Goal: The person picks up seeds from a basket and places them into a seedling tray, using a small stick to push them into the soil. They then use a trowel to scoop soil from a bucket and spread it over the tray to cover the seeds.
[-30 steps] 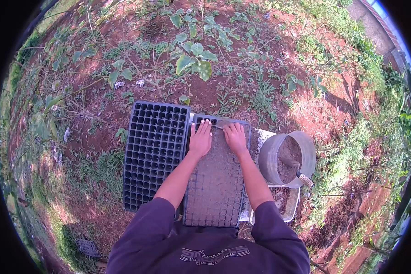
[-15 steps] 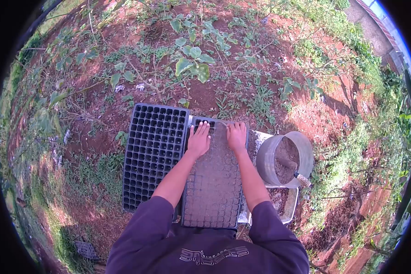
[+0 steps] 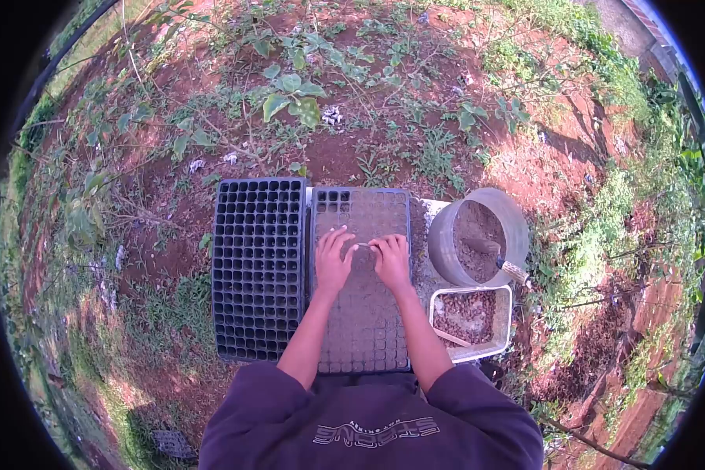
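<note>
Both hands rest low over the soil-filled seedling tray [image 3: 407, 218], just above its middle, the left hand [image 3: 334, 262] toward 10 o'clock and the right hand [image 3: 392, 261] toward 2. Between them, level with the fingertips, lies a thin pale strip [image 3: 363, 244], its length running from 9 to 3. The right hand's thumb and fingers are drawn together on the strip's 3 o'clock end; its other fingers curl down toward the soil. The left hand is looser, its fingers bent and slightly spread over the tray, with the thumb side at the strip's 9 o'clock end; whether it pinches the strip or only touches it, I cannot tell. Brown soil [image 3: 360, 317] covers most of the tray, with a few dark open cells showing at 11 o'clock. At 9 o'clock, close alongside, lies a black seedling tray [image 3: 258, 270] with open cells. Toward 3 o'clock stands a round translucent tub [image 3: 444, 247] of soil, a trowel [image 3: 513, 272] resting in it with the handle over the rim toward 4. Below that, at 4 o'clock, a rectangular pale container [image 3: 511, 313] holds reddish-brown bits and a wooden stick [image 3: 452, 338].
</note>
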